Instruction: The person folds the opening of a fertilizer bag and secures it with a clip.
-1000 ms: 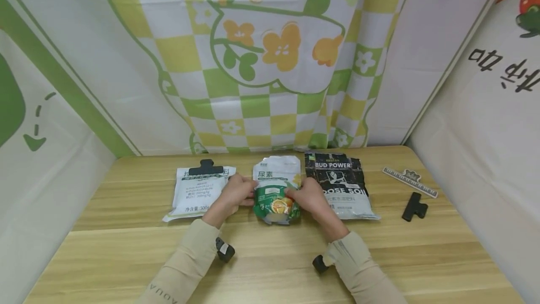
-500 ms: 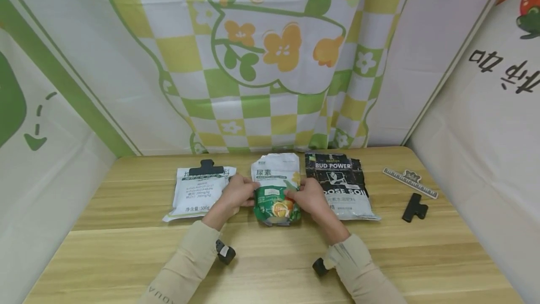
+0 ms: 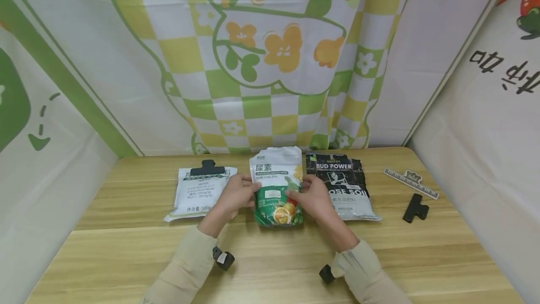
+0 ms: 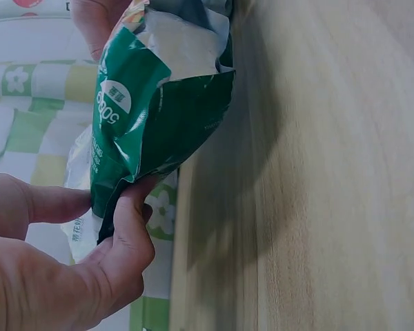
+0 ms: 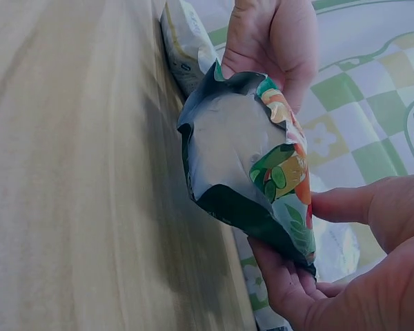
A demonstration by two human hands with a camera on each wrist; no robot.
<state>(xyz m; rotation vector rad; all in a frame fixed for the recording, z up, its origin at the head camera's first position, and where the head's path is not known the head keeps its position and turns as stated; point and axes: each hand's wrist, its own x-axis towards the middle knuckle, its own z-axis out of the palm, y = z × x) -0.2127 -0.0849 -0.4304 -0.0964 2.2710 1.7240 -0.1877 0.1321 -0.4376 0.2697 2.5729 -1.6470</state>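
Taking the pouch in the head view as the centre of the clock, at 9 o'clock a white, roughly square printed plastic bag (image 3: pixel 196 193) lies on the pale wood-grain table (image 3: pixel 270 266) with a wide black plastic clip (image 3: pixel 207 169) across its top edge, just as half a second ago. Between this bag and the pouch is the left hand (image 3: pixel 235 194), pinching the pouch's 9 o'clock edge, thumb on the front and fingers behind. The green-and-white glossy stand-up pouch with printed fruit (image 3: pixel 270 206) is what has changed: its top edge has shifted toward 12 o'clock and its front now shows fuller and taller, while the lower end panel, partly visible a second ago, is out of the head view. It seems to have been tipped up to face the wearer, so the work is apparently at handling this pouch, which carries no clip on its top edge; whether its lower end touches the table I cannot tell. At 3 o'clock the right hand (image 3: pixel 316 197) pinches the opposite edge, overlapping the black-and-silver printed bag (image 3: pixel 349 186) beyond. Farther out at 3 o'clock lies a clear ruler-like strip with a scalloped tab (image 3: pixel 411 183), and toward 4 o'clock a loose black T-shaped clip (image 3: pixel 415 208), both unmoved.
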